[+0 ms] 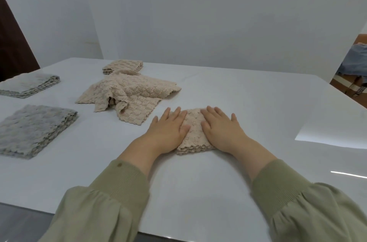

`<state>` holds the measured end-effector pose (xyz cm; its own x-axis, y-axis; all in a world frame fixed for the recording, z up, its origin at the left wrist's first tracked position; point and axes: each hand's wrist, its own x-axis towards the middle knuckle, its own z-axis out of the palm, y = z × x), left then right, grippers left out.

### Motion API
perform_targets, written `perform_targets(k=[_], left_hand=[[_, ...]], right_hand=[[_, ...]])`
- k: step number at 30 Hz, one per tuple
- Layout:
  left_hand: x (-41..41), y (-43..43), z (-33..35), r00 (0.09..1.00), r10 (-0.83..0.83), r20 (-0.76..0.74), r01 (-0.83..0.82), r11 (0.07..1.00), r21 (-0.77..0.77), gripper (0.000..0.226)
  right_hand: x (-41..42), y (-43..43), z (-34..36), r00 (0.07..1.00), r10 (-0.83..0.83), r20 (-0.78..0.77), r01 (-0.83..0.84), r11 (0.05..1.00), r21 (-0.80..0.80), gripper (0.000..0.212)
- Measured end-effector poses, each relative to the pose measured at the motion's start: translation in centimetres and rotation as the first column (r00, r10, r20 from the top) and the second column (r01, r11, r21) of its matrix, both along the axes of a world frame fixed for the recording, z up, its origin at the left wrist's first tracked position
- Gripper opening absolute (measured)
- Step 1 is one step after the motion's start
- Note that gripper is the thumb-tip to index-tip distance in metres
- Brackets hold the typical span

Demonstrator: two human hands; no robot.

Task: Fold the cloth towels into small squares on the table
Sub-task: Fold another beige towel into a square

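A beige towel, folded into a small square of several layers, lies on the white table in front of me. My left hand lies flat on its left side and my right hand lies flat on its right side, fingers spread, palms down. Behind it, to the left, lies a loose crumpled heap of beige towels. A small folded beige stack sits at the far edge.
Two stacks of folded grey towels lie at the left: one near, one farther back. A white wall stands behind the table. Boxes and cloth show past the table's right edge.
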<state>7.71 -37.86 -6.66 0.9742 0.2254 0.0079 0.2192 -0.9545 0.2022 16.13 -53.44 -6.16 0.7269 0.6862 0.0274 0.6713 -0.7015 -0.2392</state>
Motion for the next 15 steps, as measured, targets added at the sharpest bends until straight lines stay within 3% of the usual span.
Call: perform_targets(k=[2, 6, 10, 12, 15], left_hand=[[-0.3, 0.4, -0.4, 0.997, -0.013, -0.07, 0.016, 0.999, 0.035, 0.058], [-1.0, 1.3, -0.8, 0.999, -0.031, 0.015, 0.03, 0.999, 0.019, 0.06], [-1.0, 1.7, -1.0, 0.983, -0.018, 0.184, 0.042, 0.991, -0.129, 0.056], [-0.9, 1.9, -0.9, 0.972, -0.002, 0.236, 0.047, 0.982, -0.183, 0.052], [-1.0, 2.3, -0.7, 0.959, 0.029, 0.281, 0.049, 0.963, -0.267, 0.049]], right_hand=[[0.7, -0.3, -0.1, 0.996, -0.05, -0.071, 0.048, 0.998, -0.029, 0.054], [1.2, -1.1, -0.2, 0.991, -0.117, -0.065, 0.117, 0.993, 0.002, 0.056], [-1.0, -2.0, 0.9, 0.991, 0.124, 0.048, -0.131, 0.977, 0.167, 0.066], [-2.7, -2.1, 1.1, 0.967, 0.246, 0.07, -0.25, 0.967, 0.055, 0.076], [-3.3, -1.7, 0.4, 0.969, 0.242, 0.056, -0.236, 0.967, -0.092, 0.081]])
